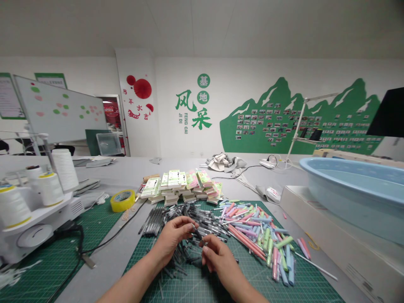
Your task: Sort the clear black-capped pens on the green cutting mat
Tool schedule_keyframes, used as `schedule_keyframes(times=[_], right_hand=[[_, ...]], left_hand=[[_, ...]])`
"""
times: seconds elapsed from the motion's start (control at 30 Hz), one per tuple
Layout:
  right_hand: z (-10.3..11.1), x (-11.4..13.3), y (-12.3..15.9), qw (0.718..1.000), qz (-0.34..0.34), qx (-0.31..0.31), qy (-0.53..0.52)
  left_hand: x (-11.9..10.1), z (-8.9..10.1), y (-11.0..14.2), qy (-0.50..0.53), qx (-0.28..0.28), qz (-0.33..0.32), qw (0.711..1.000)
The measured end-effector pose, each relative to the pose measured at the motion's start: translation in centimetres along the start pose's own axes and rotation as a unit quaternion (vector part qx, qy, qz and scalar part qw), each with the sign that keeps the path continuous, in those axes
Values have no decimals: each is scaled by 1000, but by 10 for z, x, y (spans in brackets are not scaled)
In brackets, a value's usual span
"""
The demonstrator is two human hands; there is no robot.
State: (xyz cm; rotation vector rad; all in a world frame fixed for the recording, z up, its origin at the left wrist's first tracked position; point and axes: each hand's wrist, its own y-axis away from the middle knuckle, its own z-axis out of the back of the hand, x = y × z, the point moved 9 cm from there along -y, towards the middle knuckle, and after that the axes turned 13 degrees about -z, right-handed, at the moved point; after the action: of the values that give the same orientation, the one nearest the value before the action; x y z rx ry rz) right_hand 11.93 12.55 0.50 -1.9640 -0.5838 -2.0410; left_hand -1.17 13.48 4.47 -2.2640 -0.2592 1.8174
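In the head view my left hand (176, 236) is closed in a pinch, with thumb and finger on one end of a slim black pen (197, 234). Near the pen's other end, the fingers of my right hand (217, 255) are also pinched. Just beyond both hands lies a heap of black and clear pens (205, 216), and more thin dark pieces lie under my left wrist. To the right spreads a pile of pink, blue, green and purple pen parts (249, 223). A green cutting mat (252, 281) lies beneath everything.
Behind the pens are stacked small boxes (173, 181). A yellow tape roll (122, 200) and a sewing machine with thread cones (50, 189) stand at left. On the right, a blue basin (347, 193) rests on a white box (328, 240). Crumpled cloth (221, 162) lies farther back.
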Motion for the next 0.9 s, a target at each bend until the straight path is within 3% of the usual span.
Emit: schedule_keyframes(times=[0.23, 0.4, 0.67, 0.9], right_hand=[[12, -2, -3, 996, -3, -29, -86], [1, -2, 2, 994, -48, 8, -93], [0, -3, 0, 985, -34, 27, -166], [-12, -1, 9, 987, -61, 58, -134]], left_hand=[[-4, -7, 1, -37, 15, -16, 999], [-3, -8, 1, -7, 19, -15, 1000], [-3, -12, 4, 11, 36, -9, 999], [-3, -13, 5, 30, 35, -11, 999]])
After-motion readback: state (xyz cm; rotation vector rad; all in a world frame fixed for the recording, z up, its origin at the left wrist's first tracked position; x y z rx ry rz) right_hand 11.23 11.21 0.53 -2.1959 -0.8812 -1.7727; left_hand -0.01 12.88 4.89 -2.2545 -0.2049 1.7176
